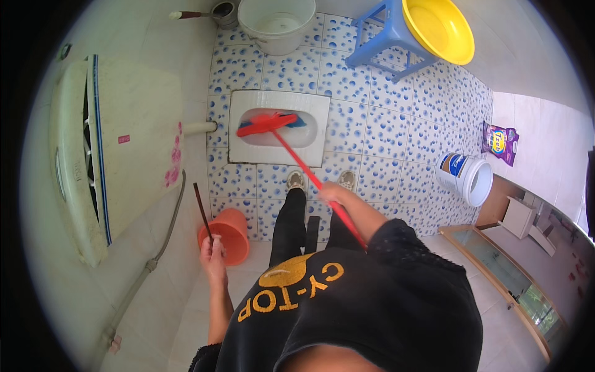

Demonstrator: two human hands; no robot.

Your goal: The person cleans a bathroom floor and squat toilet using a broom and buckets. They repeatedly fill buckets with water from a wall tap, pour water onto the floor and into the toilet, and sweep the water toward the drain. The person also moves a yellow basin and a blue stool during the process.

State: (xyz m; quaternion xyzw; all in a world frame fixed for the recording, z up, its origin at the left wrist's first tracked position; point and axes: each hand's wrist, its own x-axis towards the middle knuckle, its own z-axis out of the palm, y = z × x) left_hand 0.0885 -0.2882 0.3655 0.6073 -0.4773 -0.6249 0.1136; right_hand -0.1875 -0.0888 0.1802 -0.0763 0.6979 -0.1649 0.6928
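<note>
My right hand (332, 193) grips the red handle (300, 162) of a broom in front of my body. The broom's red head (267, 124) with blue bristles (297, 122) lies over the bowl of a white ceramic squat toilet (279, 156) set in the floor. On the other side, my left hand (214, 253) holds a thin dark brown rod (201, 204) near one end. An orange plastic bucket (237, 228) stands beside that hand, partly behind it. Both my shoes (295, 180) are close to the toilet's near edge.
A wall-mounted white cistern (139, 195) and grey hose (172, 228) line the left. At the back are a white bucket (279, 44), a grey container (226, 21) with a brush, and a blue stool (390, 35) bearing a yellow basin (441, 28). Right: white pail (453, 174), purple bag (509, 144), door (504, 279).
</note>
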